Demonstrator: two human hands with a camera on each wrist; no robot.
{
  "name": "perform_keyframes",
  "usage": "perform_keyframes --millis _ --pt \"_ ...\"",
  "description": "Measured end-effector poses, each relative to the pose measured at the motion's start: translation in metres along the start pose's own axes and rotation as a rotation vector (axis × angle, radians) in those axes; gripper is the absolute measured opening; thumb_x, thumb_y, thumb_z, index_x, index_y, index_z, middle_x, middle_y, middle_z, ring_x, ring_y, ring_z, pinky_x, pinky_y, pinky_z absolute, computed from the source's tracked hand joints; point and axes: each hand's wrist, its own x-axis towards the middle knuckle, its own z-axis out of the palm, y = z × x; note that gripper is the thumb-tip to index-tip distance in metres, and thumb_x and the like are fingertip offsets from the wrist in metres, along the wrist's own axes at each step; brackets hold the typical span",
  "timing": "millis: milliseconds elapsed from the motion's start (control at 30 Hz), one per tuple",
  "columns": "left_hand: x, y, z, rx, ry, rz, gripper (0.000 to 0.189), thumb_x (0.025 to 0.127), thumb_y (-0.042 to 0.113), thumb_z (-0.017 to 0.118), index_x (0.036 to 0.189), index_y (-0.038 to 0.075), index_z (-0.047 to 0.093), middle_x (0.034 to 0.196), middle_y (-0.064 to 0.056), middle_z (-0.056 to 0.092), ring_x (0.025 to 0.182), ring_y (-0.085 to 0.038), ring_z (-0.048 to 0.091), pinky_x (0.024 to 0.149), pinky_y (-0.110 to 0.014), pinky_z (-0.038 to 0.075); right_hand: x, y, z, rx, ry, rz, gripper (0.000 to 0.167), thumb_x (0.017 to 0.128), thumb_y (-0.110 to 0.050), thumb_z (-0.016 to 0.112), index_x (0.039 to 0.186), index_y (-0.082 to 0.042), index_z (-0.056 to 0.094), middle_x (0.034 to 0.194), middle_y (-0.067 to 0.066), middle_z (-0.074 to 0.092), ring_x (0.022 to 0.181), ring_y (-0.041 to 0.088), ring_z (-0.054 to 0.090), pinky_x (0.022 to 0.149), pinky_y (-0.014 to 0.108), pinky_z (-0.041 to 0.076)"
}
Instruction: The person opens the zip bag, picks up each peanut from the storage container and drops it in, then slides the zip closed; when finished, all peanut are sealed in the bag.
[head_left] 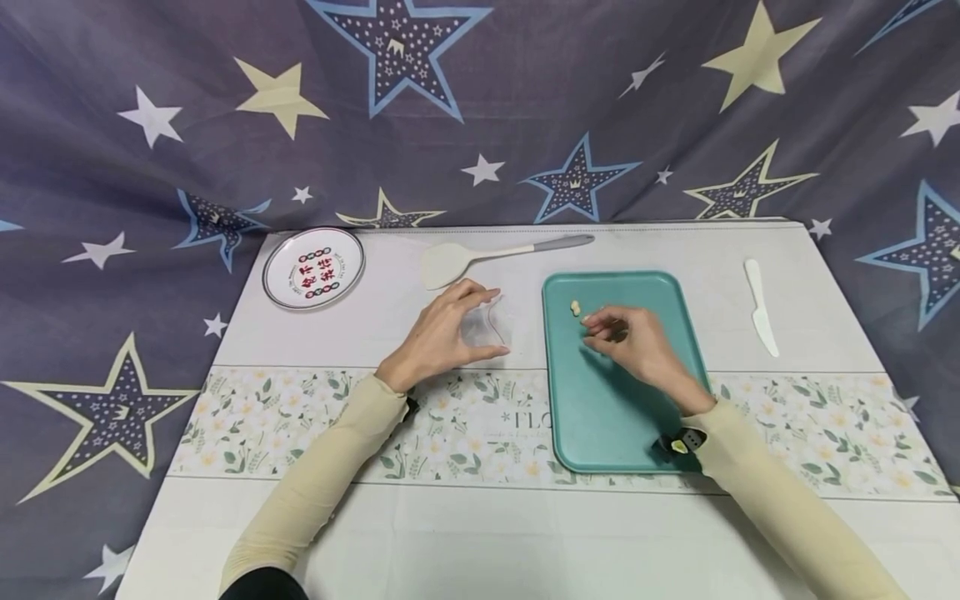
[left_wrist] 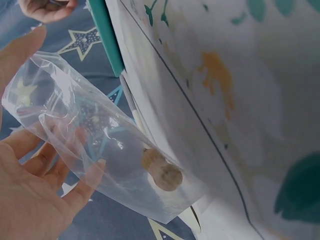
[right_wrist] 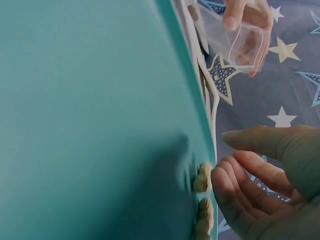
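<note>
A clear plastic zip bag (left_wrist: 120, 145) is held by my left hand (head_left: 442, 329), the thumb on one side of its mouth and the fingers on the other, so the mouth gapes toward the tray. One peanut (left_wrist: 162, 170) lies inside near the bag's bottom. Over the upper part of the green tray (head_left: 600, 425) hovers my right hand (head_left: 633, 342), its thumb and fingertips apart with nothing visible between them. Right by those fingertips, in the right wrist view, a peanut (right_wrist: 202, 177) and another peanut (right_wrist: 205, 220) lie on the tray.
Behind the left hand lies a white spatula (head_left: 446, 265) with a grey handle end. A round plate (head_left: 288, 267) with red lettering sits at the back left. Right of the tray is a white knife (head_left: 761, 312). A star-patterned cloth (head_left: 480, 100) hangs behind the table.
</note>
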Motion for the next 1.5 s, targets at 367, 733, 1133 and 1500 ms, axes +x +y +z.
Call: perform_keyframes --millis 367,733,1133,1500 --pt "-0.001 0.001 0.0 -0.003 -0.003 -0.007 0.082 0.078 0.05 0.09 0.145 0.011 0.063 0.13 -0.003 0.061 0.116 -0.021 0.061 0.101 -0.044 0.055 -0.004 0.009 -0.007 -0.114 0.046 -0.017 0.019 0.088 0.001 0.08 0.106 0.002 0.077 0.094 0.018 0.077 0.082 0.028 0.074 0.069 0.02 0.058" --pt "-0.001 0.002 0.0 -0.002 0.004 -0.006 0.081 0.079 0.049 0.09 0.144 0.01 0.063 0.128 -0.003 0.062 0.112 -0.021 0.061 0.098 -0.043 0.055 -0.002 0.009 -0.002 -0.186 0.015 -0.036 0.018 0.089 0.002 0.078 0.107 0.004 0.076 0.095 0.02 0.078 0.081 0.03 0.076 0.072 0.04 0.063" --pt "0.001 0.002 0.0 -0.013 0.006 -0.008 0.081 0.078 0.048 0.091 0.145 0.012 0.063 0.128 -0.003 0.062 0.115 -0.02 0.061 0.099 -0.043 0.056 0.004 0.008 0.002 -0.17 -0.014 -0.053 0.018 0.09 0.003 0.075 0.108 0.004 0.077 0.099 0.021 0.077 0.082 0.029 0.076 0.073 0.041 0.064" --pt "-0.002 0.002 0.004 -0.003 -0.033 -0.015 0.081 0.08 0.049 0.089 0.145 0.008 0.062 0.129 -0.004 0.061 0.114 -0.022 0.061 0.096 -0.043 0.056 0.005 -0.001 0.005 -0.16 -0.006 -0.053 0.018 0.09 0.0 0.075 0.108 0.0 0.078 0.098 0.015 0.079 0.08 0.023 0.075 0.071 0.033 0.062"
